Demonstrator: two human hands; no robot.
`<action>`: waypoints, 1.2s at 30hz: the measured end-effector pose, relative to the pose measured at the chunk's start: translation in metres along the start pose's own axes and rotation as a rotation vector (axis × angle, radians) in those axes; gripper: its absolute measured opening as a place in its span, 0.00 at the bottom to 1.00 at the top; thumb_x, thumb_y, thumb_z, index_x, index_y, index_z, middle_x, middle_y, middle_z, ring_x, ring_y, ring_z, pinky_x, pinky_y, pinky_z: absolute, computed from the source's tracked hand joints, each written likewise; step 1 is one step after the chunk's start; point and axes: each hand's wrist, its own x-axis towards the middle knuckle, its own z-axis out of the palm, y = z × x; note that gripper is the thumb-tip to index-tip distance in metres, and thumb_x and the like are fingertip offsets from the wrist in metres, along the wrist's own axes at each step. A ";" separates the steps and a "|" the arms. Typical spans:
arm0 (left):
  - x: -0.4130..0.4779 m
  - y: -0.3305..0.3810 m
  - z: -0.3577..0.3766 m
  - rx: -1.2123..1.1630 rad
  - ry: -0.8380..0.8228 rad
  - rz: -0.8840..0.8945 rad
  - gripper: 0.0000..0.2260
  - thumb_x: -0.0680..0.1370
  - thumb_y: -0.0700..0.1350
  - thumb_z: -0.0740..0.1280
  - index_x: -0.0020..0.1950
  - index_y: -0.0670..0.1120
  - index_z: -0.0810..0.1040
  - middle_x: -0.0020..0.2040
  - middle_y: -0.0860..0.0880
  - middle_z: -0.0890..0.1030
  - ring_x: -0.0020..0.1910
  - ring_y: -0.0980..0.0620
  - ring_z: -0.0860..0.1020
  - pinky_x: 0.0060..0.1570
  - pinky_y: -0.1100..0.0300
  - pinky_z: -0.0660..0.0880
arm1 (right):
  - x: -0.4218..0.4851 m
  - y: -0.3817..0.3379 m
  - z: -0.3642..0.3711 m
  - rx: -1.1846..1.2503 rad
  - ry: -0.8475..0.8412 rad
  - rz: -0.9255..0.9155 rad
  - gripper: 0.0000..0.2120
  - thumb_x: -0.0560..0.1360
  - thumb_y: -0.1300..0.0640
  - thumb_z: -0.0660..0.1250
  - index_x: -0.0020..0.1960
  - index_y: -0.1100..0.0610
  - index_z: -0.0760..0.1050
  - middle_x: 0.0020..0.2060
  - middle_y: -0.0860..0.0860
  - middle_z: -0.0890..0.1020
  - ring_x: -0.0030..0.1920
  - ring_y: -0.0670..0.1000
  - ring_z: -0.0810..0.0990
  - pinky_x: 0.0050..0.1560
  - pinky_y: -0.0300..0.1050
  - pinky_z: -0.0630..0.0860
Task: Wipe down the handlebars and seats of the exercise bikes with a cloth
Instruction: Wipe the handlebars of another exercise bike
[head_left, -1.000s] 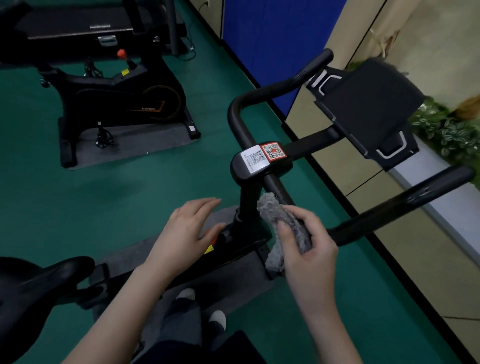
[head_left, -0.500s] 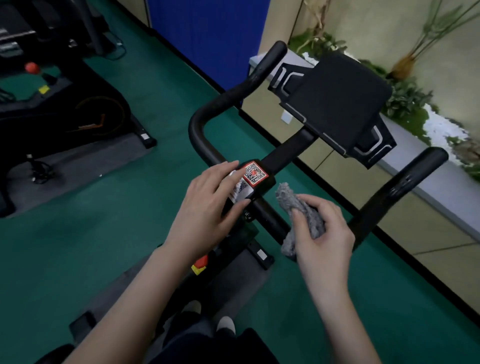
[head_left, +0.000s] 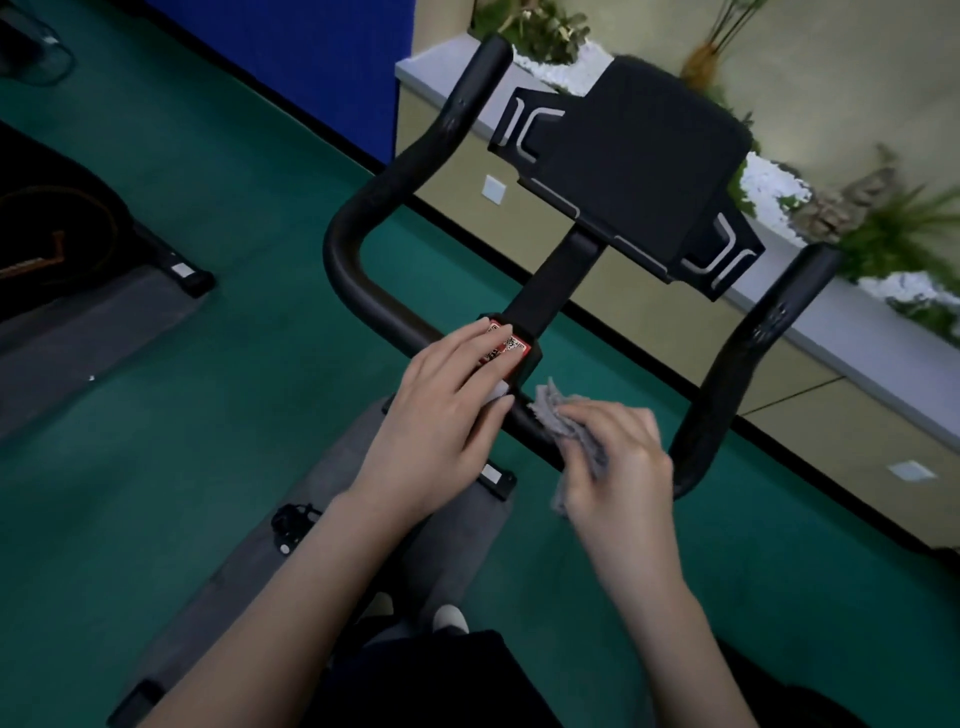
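Observation:
The black U-shaped handlebar (head_left: 363, 249) of the near exercise bike fills the middle of the head view, with a black tablet holder (head_left: 634, 171) above its stem. My left hand (head_left: 447, 410) rests with straight fingers on the central clamp (head_left: 530, 358), covering most of its QR stickers. My right hand (head_left: 618, 457) grips a crumpled grey cloth (head_left: 556, 410) and holds it against the crossbar just right of the clamp. The bike's seat is out of view.
A second black exercise bike (head_left: 62, 234) stands on a grey mat (head_left: 78, 332) at the left. A grey mat (head_left: 291, 571) lies under the near bike on green floor. A white planter ledge (head_left: 857, 322) with plants runs along the beige wall at the right.
My view has swung over the handlebar. My left hand rose from near the frame onto the central clamp. My right hand kept the cloth on the bar beside the clamp.

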 end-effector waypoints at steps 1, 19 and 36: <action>0.000 -0.001 0.000 -0.013 0.003 0.001 0.18 0.80 0.43 0.63 0.69 0.42 0.72 0.70 0.48 0.71 0.73 0.51 0.63 0.71 0.52 0.60 | -0.003 0.002 -0.002 -0.014 0.025 0.028 0.14 0.70 0.72 0.69 0.52 0.60 0.82 0.47 0.51 0.82 0.52 0.50 0.74 0.56 0.23 0.63; -0.001 -0.005 -0.003 -0.146 0.001 -0.014 0.18 0.78 0.38 0.64 0.68 0.43 0.73 0.70 0.48 0.71 0.72 0.51 0.64 0.70 0.54 0.60 | 0.042 -0.010 0.013 0.111 -0.088 0.309 0.06 0.74 0.61 0.68 0.48 0.55 0.83 0.37 0.47 0.81 0.39 0.44 0.78 0.38 0.19 0.65; 0.005 -0.005 -0.017 -0.291 -0.105 -0.052 0.16 0.78 0.33 0.62 0.66 0.39 0.74 0.69 0.44 0.71 0.72 0.46 0.64 0.71 0.48 0.61 | -0.015 -0.043 0.087 0.218 0.707 0.121 0.06 0.74 0.64 0.68 0.48 0.65 0.80 0.45 0.53 0.81 0.47 0.48 0.79 0.55 0.34 0.73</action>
